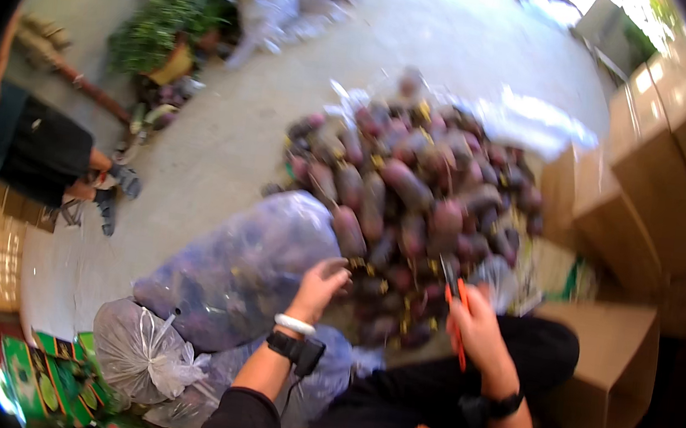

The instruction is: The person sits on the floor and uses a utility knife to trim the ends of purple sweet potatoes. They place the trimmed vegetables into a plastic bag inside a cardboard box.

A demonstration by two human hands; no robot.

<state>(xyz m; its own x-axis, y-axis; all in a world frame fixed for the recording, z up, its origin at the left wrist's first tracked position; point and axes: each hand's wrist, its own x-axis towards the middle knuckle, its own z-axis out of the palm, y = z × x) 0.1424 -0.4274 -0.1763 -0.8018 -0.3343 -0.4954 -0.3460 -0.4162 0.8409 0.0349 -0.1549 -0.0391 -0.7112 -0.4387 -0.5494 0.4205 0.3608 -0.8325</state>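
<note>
A large pile of dark purple, elongated root vegetables or fruits (406, 180), some with yellow stem ends, lies on the floor before me. My right hand (476, 328) is closed around the orange handles of hand shears (452, 282), whose dark blades point at the pile's near edge. My left hand (322, 285), with fingers apart and nothing visible in it, is at the right end of a filled clear plastic bag (244, 260). The bag lies to the left of the pile. Motion blur hides the finer detail of the fingers and the blades.
Tied clear bags (137, 349) rest at the lower left, near green printed packaging (31, 378). Cardboard boxes (669, 154) are stacked on the right, with an open carton (599, 341) beside my knee. Another person (43, 145) is at the left. Potted plants (179, 9) stand farther back.
</note>
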